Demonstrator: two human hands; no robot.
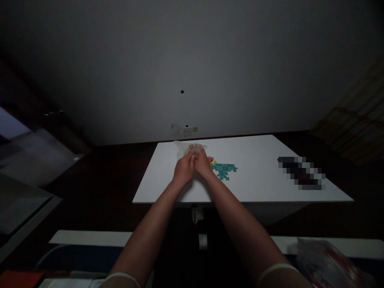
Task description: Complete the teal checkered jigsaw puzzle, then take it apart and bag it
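Both my arms reach out over a white table (258,176). My left hand (183,169) and my right hand (203,164) meet side by side, fingers curled, both gripping a small clear plastic bag (192,149) with coloured pieces inside. Just right of my right hand a patch of teal square tiles (224,169) lies flat on the table. A few red and yellow pieces (211,160) sit at its upper left edge.
A dark blurred-out object (301,173) lies at the table's right side. A grey wall with a socket strip (190,129) stands behind. A crinkled plastic bag (325,262) lies at lower right on a white ledge (90,238). Dark floor surrounds the table.
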